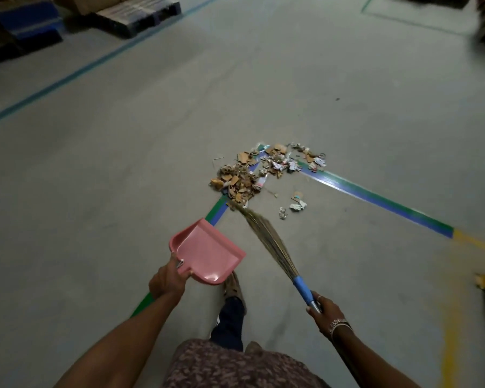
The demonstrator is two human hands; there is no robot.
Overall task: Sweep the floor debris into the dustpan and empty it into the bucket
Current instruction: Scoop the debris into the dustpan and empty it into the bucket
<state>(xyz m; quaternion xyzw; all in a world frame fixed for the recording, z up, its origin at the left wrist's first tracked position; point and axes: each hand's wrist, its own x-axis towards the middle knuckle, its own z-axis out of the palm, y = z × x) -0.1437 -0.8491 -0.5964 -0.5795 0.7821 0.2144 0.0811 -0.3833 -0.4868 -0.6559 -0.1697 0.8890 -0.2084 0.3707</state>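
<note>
The left hand (167, 280) grips the empty pink plastic dustpan (207, 252), held off the floor. The right hand (324, 310) grips the blue-handled straw broom (269, 242), tips touching the near edge of the scattered cardboard and paper debris pile (261, 169). Collection and emptying remain; no bucket visible.

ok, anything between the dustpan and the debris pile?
Nothing visible. Only bare floor and a tape line lie between the pink dustpan, held in the left hand, and the debris pile. The broom reaches the pile's near edge.
</note>
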